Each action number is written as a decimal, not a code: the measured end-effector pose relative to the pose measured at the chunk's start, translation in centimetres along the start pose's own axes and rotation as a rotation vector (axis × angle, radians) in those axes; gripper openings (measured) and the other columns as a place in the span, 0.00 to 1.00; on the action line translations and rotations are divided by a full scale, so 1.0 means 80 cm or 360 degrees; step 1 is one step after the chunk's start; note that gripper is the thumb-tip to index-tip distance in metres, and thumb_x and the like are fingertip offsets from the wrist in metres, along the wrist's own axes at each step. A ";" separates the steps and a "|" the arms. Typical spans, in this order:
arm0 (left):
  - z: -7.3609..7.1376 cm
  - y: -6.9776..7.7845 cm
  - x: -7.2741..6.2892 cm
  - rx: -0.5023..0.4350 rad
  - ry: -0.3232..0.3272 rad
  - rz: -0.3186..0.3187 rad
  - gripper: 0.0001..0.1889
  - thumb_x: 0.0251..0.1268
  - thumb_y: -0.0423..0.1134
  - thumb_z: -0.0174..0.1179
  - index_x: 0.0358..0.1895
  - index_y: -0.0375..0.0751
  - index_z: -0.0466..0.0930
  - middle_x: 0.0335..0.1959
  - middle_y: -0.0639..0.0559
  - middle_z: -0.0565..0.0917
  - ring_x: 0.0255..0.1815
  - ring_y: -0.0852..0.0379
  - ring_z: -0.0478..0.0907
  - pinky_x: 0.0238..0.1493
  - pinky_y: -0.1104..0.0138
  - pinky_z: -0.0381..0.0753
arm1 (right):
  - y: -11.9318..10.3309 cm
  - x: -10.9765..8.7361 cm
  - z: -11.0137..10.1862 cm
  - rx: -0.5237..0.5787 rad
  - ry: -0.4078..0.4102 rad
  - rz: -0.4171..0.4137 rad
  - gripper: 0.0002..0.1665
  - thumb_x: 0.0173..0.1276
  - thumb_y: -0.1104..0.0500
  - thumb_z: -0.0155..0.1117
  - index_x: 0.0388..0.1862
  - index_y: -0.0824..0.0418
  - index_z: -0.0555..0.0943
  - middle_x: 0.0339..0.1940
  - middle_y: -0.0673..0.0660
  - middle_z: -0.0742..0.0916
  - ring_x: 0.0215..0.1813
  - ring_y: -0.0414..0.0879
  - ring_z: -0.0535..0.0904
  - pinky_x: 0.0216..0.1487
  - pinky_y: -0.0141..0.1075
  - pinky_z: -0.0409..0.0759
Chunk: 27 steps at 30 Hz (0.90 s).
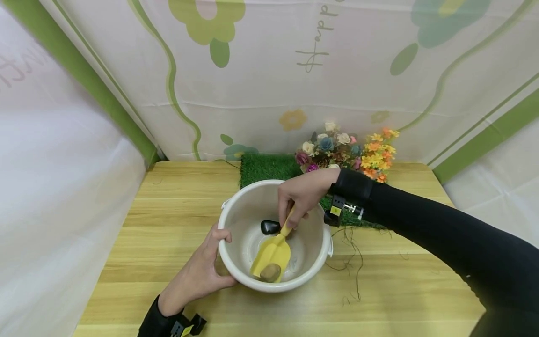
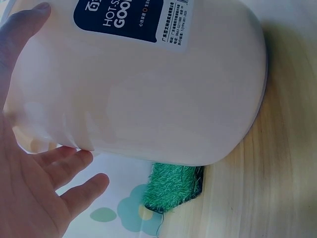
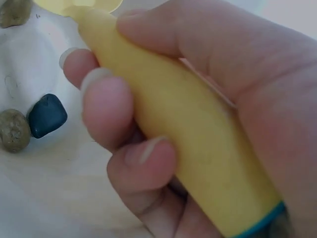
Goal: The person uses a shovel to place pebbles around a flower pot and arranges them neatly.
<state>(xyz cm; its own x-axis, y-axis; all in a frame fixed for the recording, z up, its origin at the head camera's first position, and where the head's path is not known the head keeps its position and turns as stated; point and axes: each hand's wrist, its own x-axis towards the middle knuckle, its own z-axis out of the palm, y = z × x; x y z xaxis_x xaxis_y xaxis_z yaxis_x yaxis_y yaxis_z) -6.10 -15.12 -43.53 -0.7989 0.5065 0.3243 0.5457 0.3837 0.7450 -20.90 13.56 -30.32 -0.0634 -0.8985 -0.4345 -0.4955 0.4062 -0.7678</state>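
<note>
A white plastic bucket [image 1: 275,286] stands on the table, tilted slightly toward me. My left hand [image 1: 204,271] grips its left rim, one finger hooked over the edge and the thumb outside. Inside the bucket my right hand [image 1: 305,192] holds a yellow toy shovel [image 1: 273,250], fingers curled round the handle. A tan stone [image 1: 270,272] lies at the blade's front end, by the near wall. Beyond the blade is a glossy black stone [image 1: 269,227]. In the right wrist view a brown stone [image 3: 14,130] lies against the black one.
Behind the bucket lies a green artificial grass mat [image 1: 269,166]. Artificial flowers [image 1: 330,147] stand on it at the back right. Loose dark threads [image 1: 355,262] are scattered right of the bucket on the wooden table [image 1: 168,220]. Printed cloth [image 1: 261,79] hangs behind.
</note>
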 end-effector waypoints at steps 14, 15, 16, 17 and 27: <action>0.000 0.000 0.000 -0.0014 -0.0003 -0.0004 0.41 0.43 0.48 0.82 0.52 0.48 0.58 0.80 0.45 0.52 0.73 0.40 0.61 0.54 0.50 0.79 | 0.008 -0.014 0.002 0.0184 0.0071 -0.0049 0.10 0.74 0.61 0.65 0.48 0.57 0.90 0.33 0.50 0.90 0.23 0.46 0.75 0.27 0.30 0.73; 0.000 0.000 0.000 -0.0016 -0.0005 -0.0003 0.41 0.44 0.48 0.82 0.52 0.48 0.58 0.80 0.46 0.52 0.73 0.40 0.61 0.54 0.50 0.79 | 0.009 -0.014 0.002 0.0192 0.0077 -0.0052 0.10 0.74 0.60 0.65 0.48 0.57 0.90 0.33 0.49 0.90 0.23 0.46 0.75 0.27 0.30 0.73; 0.000 0.001 0.000 -0.0018 -0.0005 -0.0006 0.41 0.43 0.48 0.82 0.52 0.48 0.58 0.80 0.46 0.51 0.73 0.41 0.61 0.54 0.50 0.79 | 0.009 -0.015 0.003 0.0199 0.0083 -0.0059 0.10 0.75 0.60 0.65 0.49 0.57 0.90 0.34 0.49 0.90 0.23 0.47 0.75 0.27 0.30 0.73; 0.000 0.001 0.000 -0.0018 -0.0006 -0.0005 0.41 0.44 0.48 0.82 0.52 0.48 0.58 0.80 0.46 0.51 0.73 0.41 0.61 0.54 0.51 0.79 | 0.010 -0.017 0.003 0.0204 0.0088 -0.0062 0.10 0.75 0.60 0.64 0.49 0.57 0.90 0.34 0.49 0.90 0.23 0.47 0.75 0.26 0.30 0.73; 0.000 0.000 0.000 -0.0015 0.0008 0.0015 0.40 0.44 0.47 0.82 0.52 0.44 0.59 0.79 0.45 0.53 0.71 0.39 0.63 0.53 0.50 0.80 | 0.016 -0.023 0.004 0.0284 0.0103 -0.0115 0.11 0.76 0.61 0.63 0.51 0.59 0.89 0.29 0.55 0.89 0.20 0.49 0.76 0.24 0.31 0.74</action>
<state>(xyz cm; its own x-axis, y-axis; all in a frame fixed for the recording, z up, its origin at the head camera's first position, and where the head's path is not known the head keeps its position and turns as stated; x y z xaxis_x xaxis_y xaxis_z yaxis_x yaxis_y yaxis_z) -6.10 -15.08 -43.51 -0.7951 0.5063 0.3339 0.5506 0.3718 0.7474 -21.11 15.79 -30.62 -0.0918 -0.9329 -0.3482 -0.3397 0.3581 -0.8697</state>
